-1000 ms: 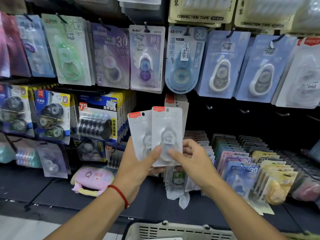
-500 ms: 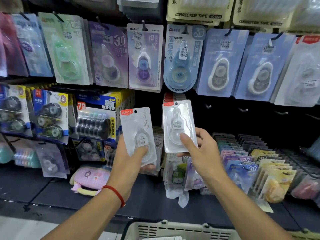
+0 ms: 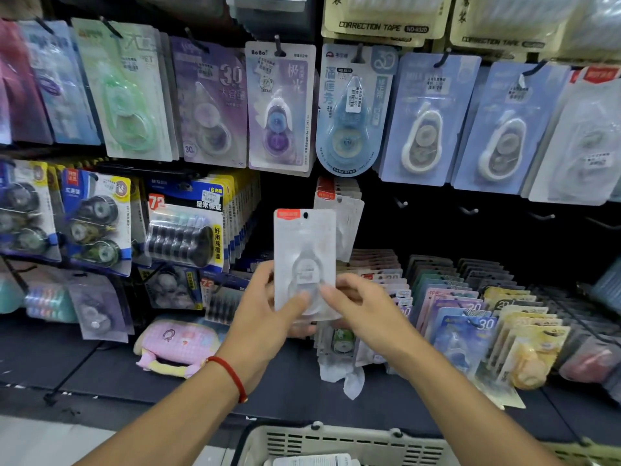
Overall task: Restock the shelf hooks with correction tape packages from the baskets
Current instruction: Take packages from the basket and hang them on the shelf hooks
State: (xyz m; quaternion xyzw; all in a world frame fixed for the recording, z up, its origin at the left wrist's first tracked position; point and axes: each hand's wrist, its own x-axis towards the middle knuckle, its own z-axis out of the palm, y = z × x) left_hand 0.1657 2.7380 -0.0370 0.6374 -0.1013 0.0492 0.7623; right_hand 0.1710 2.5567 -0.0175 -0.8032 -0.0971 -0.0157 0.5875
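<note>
White correction tape package (image 3: pixel 304 260) is standing upright between both hands. Left hand (image 3: pixel 265 311) is gripping its lower left edge, thumb across the front; right hand (image 3: pixel 361 306) is pinching its lower right.

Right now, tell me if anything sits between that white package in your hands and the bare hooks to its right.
Nothing visible blocks it. Both hands, left hand and right hand, hold the white package; the bare hooks jut from open dark backing. A hanging stack of white packages is just behind its top right.
</note>
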